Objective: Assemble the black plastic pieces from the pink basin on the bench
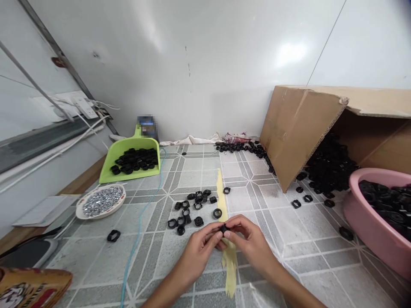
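Between my two hands, over the yellow tape strip, is a small black plastic part. My left hand pinches it from the left with thumb and fingers. From the other side my right hand grips the same part, its thumb pressed against it. Fingers hide most of its shape. A black plastic ring lies on the tape just beyond my fingertips. Several more black ring-shaped parts are scattered to the left of it, and one ring lies right of the tape.
A green dustpan holds black parts at back left, near a white dish of small shiny metal pieces. At right are a tipped cardboard box spilling black parts and a pink tub. A blue cord crosses the patterned surface.
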`<state>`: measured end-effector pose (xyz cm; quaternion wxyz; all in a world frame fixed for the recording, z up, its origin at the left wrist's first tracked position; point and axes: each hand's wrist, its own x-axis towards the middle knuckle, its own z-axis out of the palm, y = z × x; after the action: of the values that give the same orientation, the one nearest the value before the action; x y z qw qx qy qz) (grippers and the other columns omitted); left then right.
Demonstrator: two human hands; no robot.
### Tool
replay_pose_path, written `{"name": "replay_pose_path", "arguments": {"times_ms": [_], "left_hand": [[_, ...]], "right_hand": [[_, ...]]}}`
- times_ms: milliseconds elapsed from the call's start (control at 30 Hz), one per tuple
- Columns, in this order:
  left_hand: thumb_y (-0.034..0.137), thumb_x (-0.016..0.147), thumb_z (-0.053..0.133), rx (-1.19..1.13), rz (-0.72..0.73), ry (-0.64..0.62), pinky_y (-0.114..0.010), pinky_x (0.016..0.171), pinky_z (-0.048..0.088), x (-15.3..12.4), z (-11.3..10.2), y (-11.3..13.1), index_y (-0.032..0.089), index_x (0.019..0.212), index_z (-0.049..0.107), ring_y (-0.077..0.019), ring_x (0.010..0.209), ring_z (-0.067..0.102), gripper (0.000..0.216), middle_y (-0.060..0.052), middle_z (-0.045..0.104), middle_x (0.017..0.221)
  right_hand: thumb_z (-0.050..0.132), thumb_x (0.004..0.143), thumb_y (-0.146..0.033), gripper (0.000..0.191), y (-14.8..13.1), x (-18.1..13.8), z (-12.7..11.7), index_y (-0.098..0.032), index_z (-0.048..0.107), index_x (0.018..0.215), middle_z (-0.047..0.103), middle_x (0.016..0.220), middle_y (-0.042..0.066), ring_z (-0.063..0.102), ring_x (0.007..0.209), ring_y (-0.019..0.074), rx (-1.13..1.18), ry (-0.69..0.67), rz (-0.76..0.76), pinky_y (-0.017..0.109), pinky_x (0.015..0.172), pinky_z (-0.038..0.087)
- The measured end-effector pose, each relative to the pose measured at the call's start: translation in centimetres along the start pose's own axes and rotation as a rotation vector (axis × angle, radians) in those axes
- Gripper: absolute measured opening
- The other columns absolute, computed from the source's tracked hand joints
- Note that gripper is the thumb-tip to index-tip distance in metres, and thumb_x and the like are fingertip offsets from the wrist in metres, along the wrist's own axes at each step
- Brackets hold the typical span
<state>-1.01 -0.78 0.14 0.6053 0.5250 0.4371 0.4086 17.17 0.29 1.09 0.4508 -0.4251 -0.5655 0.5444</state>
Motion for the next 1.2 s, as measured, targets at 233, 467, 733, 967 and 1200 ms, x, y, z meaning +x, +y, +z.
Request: {"name": "replay_pose_path", "arguments": {"times_ms": [233,467,733,967,1200], "left_hand": [[0.044,0.09,0.067,-0.07,0.017,0.029,-0.034,0.08,0.056,0.1,0.0,-0.4,0.021,0.115,0.062,-0.0185,0.082,0.069,0.035,-0.006,0.071,0.104],[0.047,0.095,0.06,0.029,0.003,0.051,-0.029,0.074,0.052,-0.3,0.2,-0.2,0.018,0.111,0.064,-0.0165,0.075,0.065,0.033,-0.002,0.068,0.081],[0.045,0.087,0.071,-0.026,-0.059,-0.049,-0.025,0.065,0.047,0.3,-0.5,0.7,0.016,0.109,0.068,-0.0125,0.065,0.058,0.036,-0.003,0.068,0.083],[0.051,0.084,0.073,-0.056,-0.133,-0.035,-0.021,0.054,0.038,0.4,-0.7,0.9,0.013,0.1,0.068,-0.0079,0.054,0.047,0.042,0.001,0.061,0.072],[0.049,0.084,0.073,-0.045,-0.103,-0.036,-0.02,0.052,0.037,0.2,-0.9,0.5,0.014,0.096,0.069,-0.0081,0.054,0.046,0.037,0.001,0.061,0.068]], "right_hand": [[0.07,0.09,-0.031,0.02,-0.4,0.0,-0.4,-0.024,0.074,0.109,0.067,0.114,0.008,0.065,0.109,0.0233,0.007,-0.103,0.005,0.038,0.098,0.052],[0.07,0.09,-0.024,0.014,-1.2,-0.2,-0.8,-0.025,0.073,0.104,0.069,0.102,0.004,0.065,0.096,0.021,-0.218,-0.111,-0.065,0.037,0.089,0.052],[0.069,0.092,-0.025,0.013,-1.0,-0.1,-1.1,-0.025,0.071,0.105,0.068,0.1,0.003,0.065,0.092,0.0188,-0.281,-0.112,-0.106,0.034,0.085,0.054],[0.05,0.1,-0.008,0.027,0.8,-0.6,-1.4,-0.019,0.062,0.121,0.063,0.109,0.01,0.058,0.102,0.0221,-0.623,-0.152,-0.619,0.037,0.084,0.056],[0.056,0.101,-0.019,0.013,0.6,-0.9,-0.9,-0.018,0.065,0.11,0.066,0.103,0.008,0.061,0.097,0.0203,-0.536,-0.113,-0.475,0.033,0.083,0.053]]}}
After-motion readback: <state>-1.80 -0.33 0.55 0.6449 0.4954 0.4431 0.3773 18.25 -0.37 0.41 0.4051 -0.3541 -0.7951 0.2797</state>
